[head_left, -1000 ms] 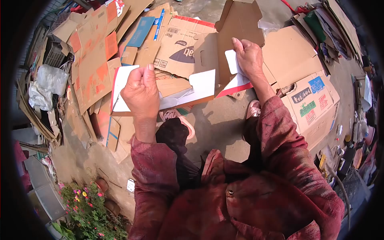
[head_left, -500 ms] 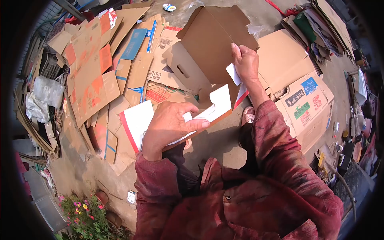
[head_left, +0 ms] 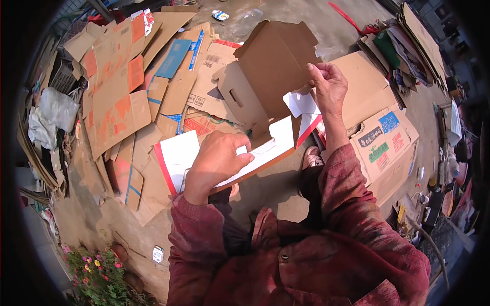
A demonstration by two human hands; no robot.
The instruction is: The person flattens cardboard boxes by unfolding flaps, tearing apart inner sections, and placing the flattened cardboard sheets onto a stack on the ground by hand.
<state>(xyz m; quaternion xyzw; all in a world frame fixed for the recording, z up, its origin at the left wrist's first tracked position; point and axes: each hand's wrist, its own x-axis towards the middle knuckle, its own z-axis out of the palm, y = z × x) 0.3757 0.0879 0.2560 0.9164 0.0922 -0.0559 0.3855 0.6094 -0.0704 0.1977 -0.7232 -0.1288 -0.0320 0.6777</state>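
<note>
A cardboard box with brown inner faces and white outer flaps edged in red is held between my hands. My left hand is closed round its white lower strip, thumb on top, with a white and red flap to the left of the wrist. At the right end, my right hand has thumb and fingers bent by the brown panel, above a small white flap. Whether its fingertips pinch the cardboard is hard to make out. A side panel with a slot stands folded inside.
Flattened cardboard is piled at the left, with plastic bags beside it. A printed carton lies at the right, near my shoe. More folded sheets stand at the upper right. Flowers grow at the lower left.
My left hand has moved from the flap's upper edge down and right to the strip. My right hand's fist has loosened. The brown panel has swung left and opened wider.
</note>
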